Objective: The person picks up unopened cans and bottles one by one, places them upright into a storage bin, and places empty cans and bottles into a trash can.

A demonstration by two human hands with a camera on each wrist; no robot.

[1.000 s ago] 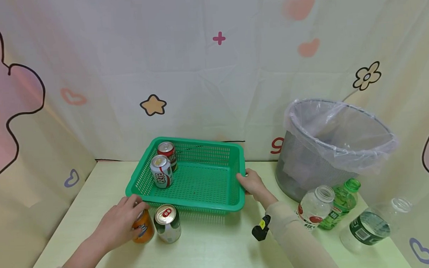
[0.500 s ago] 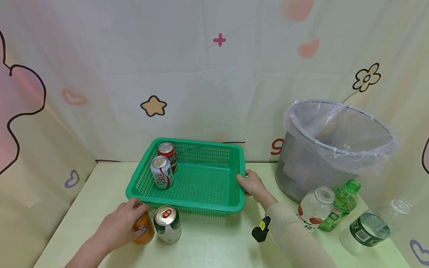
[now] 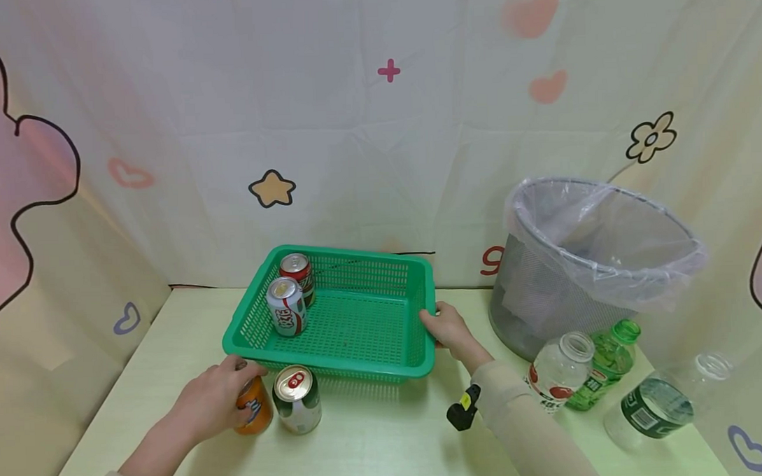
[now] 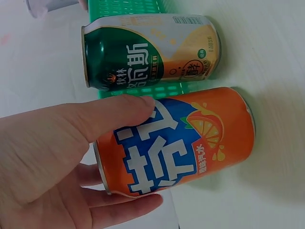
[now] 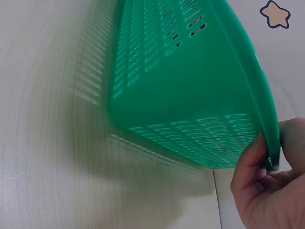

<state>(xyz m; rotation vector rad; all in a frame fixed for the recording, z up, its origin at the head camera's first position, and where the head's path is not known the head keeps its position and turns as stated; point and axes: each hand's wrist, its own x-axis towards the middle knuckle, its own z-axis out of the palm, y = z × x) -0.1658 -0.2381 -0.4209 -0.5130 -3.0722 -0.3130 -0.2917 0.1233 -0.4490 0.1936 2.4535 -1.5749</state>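
My left hand point(image 3: 213, 401) grips an orange soda can point(image 4: 209, 138) from above, thumb on one side and fingers on the other. That can stands upright on the table, in front of the green basket point(image 3: 335, 357). Just right of it is a dark green and white can point(image 3: 298, 402) with a gold top. At the basket's right end my right hand point(image 3: 448, 327) holds the rim, thumb and fingers on either side of it in the right wrist view. Inside the basket, on its left, stand a white can point(image 3: 287, 313) and, behind it, a red can point(image 3: 298, 272).
A mesh waste bin point(image 3: 528, 296) with a clear liner stands at the back right. Before it are a clear bottle with red fruit on its label point(image 3: 562, 372), a green bottle point(image 3: 606, 363) and a clear bottle with a dark green label point(image 3: 660, 403). A patterned curtain point(image 3: 353, 162) hangs behind.
My left hand has settled slightly lower and nearer on the orange soda can, which stays in place. The right hand and the basket look unmoved.
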